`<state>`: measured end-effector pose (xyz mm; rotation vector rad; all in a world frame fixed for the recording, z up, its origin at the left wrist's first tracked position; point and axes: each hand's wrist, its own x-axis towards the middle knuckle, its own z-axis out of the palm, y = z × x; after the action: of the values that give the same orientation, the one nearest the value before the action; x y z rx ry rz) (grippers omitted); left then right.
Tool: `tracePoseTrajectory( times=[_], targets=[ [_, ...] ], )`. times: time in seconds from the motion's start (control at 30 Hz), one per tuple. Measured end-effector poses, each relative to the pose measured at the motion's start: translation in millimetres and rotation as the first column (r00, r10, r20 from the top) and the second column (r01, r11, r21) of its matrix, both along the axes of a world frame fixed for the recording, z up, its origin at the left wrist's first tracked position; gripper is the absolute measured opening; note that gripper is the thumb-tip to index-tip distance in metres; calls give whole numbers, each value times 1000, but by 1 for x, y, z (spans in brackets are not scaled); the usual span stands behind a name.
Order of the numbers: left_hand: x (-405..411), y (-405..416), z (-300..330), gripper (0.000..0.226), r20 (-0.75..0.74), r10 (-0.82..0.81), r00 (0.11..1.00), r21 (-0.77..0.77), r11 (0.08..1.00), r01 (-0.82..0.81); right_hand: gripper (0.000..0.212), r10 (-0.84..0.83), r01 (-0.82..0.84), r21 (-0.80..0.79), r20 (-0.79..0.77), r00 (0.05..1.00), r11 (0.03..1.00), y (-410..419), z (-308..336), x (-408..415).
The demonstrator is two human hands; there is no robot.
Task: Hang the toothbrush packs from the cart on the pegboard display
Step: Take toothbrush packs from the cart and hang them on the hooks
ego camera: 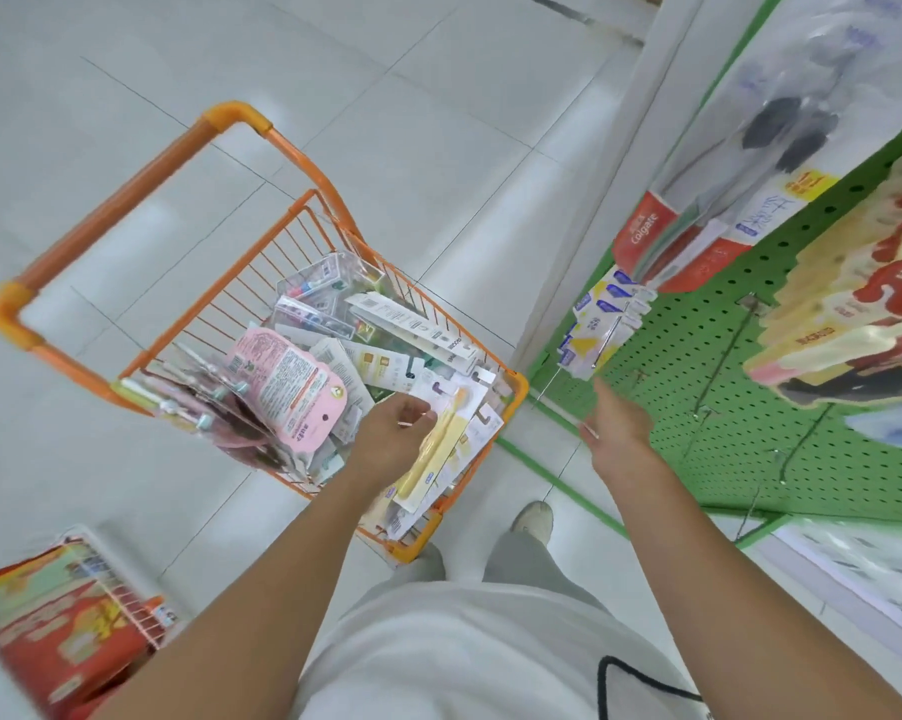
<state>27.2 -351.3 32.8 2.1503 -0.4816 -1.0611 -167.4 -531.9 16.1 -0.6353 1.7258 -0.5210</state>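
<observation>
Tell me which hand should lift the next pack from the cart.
Left. The left hand already touches the yellow pack in the cart; the right hand is by the pegboard.

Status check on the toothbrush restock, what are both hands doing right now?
Left hand gripping yellow toothbrush pack in orange cart. Right hand open, empty, near green pegboard. Bare pegs free, nothing blocking.

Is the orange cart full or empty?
Full: the orange wire cart is heaped with toothbrush packs up to its rim.

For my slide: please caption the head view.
Left hand grips yellow toothbrush pack in orange cart; right hand open.
</observation>
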Motion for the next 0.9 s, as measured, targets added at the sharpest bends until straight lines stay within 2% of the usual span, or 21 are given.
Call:
tracePoseTrajectory(
  times=[0.03,0.07,0.13,0.17,0.2,0.27,0.3,0.33,0.4,0.53,0.63,0.67,0.7,0.77,0.83,0.87,0.9],
  targets=[
    [5,6,-3,14,49,0,999,34,999,-1,23,11,-14,87,35,999,996,18,3,3],
    [10,13,-6,16,88,11,996,61,998,-17,19,92,-95,97,40,995,991,37,2,8],
    [21,28,-11,17,134,52,990,90,994,-64,11,385,-384,-43,15,923,922,73,5,27],
    [26,34,-13,16,157,65,985,100,992,-81,11,547,-542,-152,-10,837,827,85,7,39],
    [30,40,-15,15,176,69,982,109,990,-90,15,695,-686,-246,-64,716,685,92,8,53],
    [37,49,-19,16,194,73,978,108,990,-95,32,833,-865,-336,-288,472,374,90,0,82],
    [39,53,-20,17,199,80,977,96,990,-101,39,814,-906,-340,-430,390,254,83,-6,97],
    [41,55,-21,18,204,90,975,81,991,-109,43,764,-930,-323,-551,336,175,74,-13,113],
    [45,58,-22,19,200,115,973,43,991,-125,40,674,-973,-213,-706,217,90,52,-24,143],
    [44,58,-19,16,147,150,978,-63,988,-143,29,537,-987,153,-830,-150,-40,21,-46,180],
    [46,59,-14,19,171,116,979,-121,988,-96,26,428,-962,262,-862,-271,-82,11,-55,186],
    [48,58,-11,23,203,93,975,-134,989,-66,26,399,-961,257,-874,-277,-103,10,-53,186],
    [50,57,-8,30,254,66,965,-145,989,-30,24,381,-971,205,-894,-236,-121,10,-47,185],
    [58,52,0,52,392,6,920,-157,986,60,21,420,-993,-38,-908,-14,-116,12,-25,177],
    [69,40,14,80,540,-71,838,-126,978,164,22,584,-949,-313,-779,230,-44,18,7,163],
    [75,32,21,93,621,-120,775,-84,972,218,20,681,-912,-410,-664,309,13,22,25,156],
    [81,24,27,103,679,-175,713,-31,963,267,16,767,-879,-472,-539,349,69,25,45,150]
  ],
)
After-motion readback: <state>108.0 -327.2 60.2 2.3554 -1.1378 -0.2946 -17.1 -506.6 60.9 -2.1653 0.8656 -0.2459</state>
